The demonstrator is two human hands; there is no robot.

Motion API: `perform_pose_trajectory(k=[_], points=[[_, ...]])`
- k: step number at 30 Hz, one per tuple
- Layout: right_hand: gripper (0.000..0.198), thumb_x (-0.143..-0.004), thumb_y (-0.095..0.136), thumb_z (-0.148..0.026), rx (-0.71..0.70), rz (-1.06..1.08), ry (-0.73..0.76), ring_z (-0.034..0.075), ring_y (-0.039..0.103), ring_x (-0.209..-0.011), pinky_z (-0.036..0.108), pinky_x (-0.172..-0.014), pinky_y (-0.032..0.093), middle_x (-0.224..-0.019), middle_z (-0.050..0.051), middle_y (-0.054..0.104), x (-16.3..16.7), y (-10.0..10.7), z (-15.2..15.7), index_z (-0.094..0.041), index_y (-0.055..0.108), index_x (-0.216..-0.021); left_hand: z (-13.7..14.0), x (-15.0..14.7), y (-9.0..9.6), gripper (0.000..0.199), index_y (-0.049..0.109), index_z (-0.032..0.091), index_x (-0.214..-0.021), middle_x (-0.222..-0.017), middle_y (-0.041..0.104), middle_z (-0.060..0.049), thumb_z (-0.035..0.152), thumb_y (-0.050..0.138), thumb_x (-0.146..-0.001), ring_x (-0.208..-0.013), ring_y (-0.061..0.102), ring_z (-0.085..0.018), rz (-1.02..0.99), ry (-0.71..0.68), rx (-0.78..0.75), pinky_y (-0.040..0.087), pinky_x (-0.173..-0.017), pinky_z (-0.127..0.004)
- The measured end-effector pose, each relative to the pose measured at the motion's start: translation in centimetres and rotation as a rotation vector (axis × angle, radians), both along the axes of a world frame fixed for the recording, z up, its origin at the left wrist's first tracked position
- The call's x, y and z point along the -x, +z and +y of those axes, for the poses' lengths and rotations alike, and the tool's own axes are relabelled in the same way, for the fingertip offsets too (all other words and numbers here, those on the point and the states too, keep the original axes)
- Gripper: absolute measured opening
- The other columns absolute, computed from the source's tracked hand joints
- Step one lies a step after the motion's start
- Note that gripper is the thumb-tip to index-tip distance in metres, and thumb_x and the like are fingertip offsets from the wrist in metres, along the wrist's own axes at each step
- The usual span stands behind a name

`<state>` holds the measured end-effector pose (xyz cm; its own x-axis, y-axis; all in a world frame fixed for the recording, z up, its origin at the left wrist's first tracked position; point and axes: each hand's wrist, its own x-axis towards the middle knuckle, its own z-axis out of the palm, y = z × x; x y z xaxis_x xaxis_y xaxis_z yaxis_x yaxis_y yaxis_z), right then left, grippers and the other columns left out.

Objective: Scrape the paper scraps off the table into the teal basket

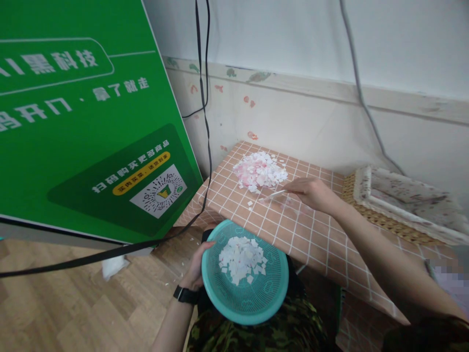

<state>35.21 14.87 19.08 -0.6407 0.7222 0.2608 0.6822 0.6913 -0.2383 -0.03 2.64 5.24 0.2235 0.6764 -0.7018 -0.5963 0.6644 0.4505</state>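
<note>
A round teal plastic basket (pixel 245 313) with slotted sides rests over my lap. My left hand (pixel 199 264), with a dark watch band at its wrist, grips the rim on the left, thumb on top. Small white paper pieces (pixel 242 259) are heaped inside. Above the table, my right hand (pixel 309 191) is closed around a thin white tool (pixel 274 195); its far end is too blurred to name its kind. Just beyond that tip lies a pile of white and pinkish paper pieces (pixel 261 170), with a few loose ones in front.
A brown checked cloth covers the table (pixel 311 239). On the right stands a wicker basket (pixel 395 222) with a floral lining. A green cabinet (pixel 73 146) with printed text fills the left. Black cables (pixel 207 132) hang between it and the table. A white wall rises behind.
</note>
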Motion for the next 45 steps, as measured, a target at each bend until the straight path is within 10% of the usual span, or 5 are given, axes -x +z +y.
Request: perform_pose_trajectory(k=[45], points=[[0.026,-0.089,0.047,-0.023,-0.019,-0.022,-0.058,0.019,0.065,-0.092,0.034,-0.082,0.05,-0.096,0.006,0.072,-1.6,-1.5,1.5,-0.021,0.072,-0.096,-0.2,0.0,-0.6,0.016,0.07,0.009,-0.075,-0.064,0.073,-0.007,0.023,0.062,-0.077,-0.054,0.065,-0.017,-0.001,-0.017,-0.014,0.053,-0.058,-0.028]])
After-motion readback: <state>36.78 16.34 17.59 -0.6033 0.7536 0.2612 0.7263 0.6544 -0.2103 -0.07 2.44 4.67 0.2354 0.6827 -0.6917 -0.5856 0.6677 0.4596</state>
